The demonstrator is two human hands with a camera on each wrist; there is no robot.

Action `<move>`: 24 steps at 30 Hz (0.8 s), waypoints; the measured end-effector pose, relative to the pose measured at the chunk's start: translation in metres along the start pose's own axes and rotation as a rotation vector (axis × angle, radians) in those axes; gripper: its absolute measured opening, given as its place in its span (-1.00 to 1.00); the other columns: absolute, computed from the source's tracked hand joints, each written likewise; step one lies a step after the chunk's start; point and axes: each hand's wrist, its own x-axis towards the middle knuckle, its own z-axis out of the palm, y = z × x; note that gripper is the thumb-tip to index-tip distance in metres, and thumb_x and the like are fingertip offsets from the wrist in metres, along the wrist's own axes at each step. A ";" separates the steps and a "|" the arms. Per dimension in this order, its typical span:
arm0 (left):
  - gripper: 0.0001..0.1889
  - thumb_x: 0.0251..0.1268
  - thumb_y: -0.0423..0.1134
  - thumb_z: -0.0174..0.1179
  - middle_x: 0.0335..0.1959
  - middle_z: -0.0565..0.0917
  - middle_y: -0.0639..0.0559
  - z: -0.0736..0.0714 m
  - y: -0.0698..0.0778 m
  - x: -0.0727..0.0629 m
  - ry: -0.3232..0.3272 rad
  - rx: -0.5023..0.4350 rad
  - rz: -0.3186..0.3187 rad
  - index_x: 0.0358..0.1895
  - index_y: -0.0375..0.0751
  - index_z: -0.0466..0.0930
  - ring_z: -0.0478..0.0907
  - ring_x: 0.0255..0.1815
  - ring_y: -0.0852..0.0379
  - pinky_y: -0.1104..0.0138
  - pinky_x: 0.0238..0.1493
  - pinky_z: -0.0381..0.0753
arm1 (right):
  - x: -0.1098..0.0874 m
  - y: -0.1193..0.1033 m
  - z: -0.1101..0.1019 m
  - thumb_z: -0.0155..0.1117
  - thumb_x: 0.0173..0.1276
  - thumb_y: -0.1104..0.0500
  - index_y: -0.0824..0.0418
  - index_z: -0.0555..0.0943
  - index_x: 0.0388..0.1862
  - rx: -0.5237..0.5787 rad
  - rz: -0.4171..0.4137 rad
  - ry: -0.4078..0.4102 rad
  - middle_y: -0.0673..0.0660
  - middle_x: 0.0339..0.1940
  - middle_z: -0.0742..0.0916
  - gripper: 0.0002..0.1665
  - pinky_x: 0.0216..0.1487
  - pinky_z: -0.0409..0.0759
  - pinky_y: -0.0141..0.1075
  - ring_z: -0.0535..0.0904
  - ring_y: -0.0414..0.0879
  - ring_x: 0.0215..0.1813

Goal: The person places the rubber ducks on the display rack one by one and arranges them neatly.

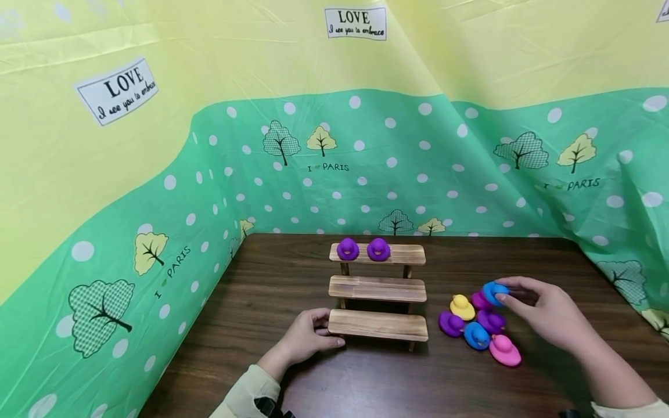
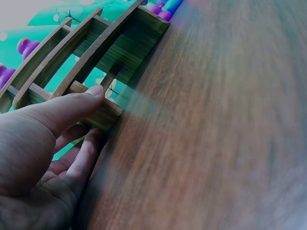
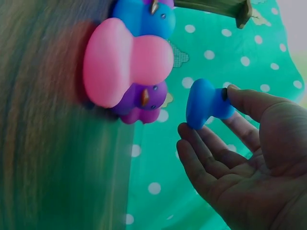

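Note:
A three-tier wooden display stand [image 1: 377, 325] stands on the table with two purple rubber ducks [image 1: 347, 249] on its top tier. My left hand [image 1: 305, 339] holds the left end of the lowest tier; in the left wrist view its thumb [image 2: 76, 108] lies on a wooden support, fingers behind. My right hand [image 1: 546, 310] pinches a blue rubber duck [image 3: 199, 103] between thumb and fingers, raised off the table. Below and left of it are a yellow duck [image 1: 462, 307], a pink duck [image 1: 504, 350], another blue duck [image 1: 477, 336] and several purple ones [image 1: 451, 324].
The dark wooden table [image 1: 272, 273] is bordered at the back and sides by a yellow and green printed curtain [image 1: 366, 191]. The loose ducks sit close together to the right of the stand.

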 end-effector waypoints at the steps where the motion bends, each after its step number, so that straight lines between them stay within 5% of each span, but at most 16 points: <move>1: -0.51 0.11 -0.52 0.54 -0.05 0.78 -0.13 0.000 0.000 0.000 0.000 -0.002 -0.001 0.14 -0.41 0.63 0.75 -0.01 0.08 0.31 0.08 0.77 | 0.000 -0.003 0.000 0.45 0.47 -0.08 0.09 0.73 0.18 0.010 -0.003 0.003 0.17 -0.02 0.82 -0.58 -0.31 0.65 -0.48 0.60 -0.46 -0.19; 24: -0.49 0.11 -0.53 0.54 -0.04 0.77 -0.15 0.001 0.000 0.000 0.006 -0.005 -0.014 0.16 -0.43 0.62 0.75 -0.01 0.05 0.30 0.08 0.77 | 0.020 -0.062 0.010 0.40 0.48 -0.16 0.04 0.70 0.16 0.157 0.011 0.018 0.12 -0.09 0.80 -0.57 -0.36 0.69 -0.33 0.67 -0.04 -0.20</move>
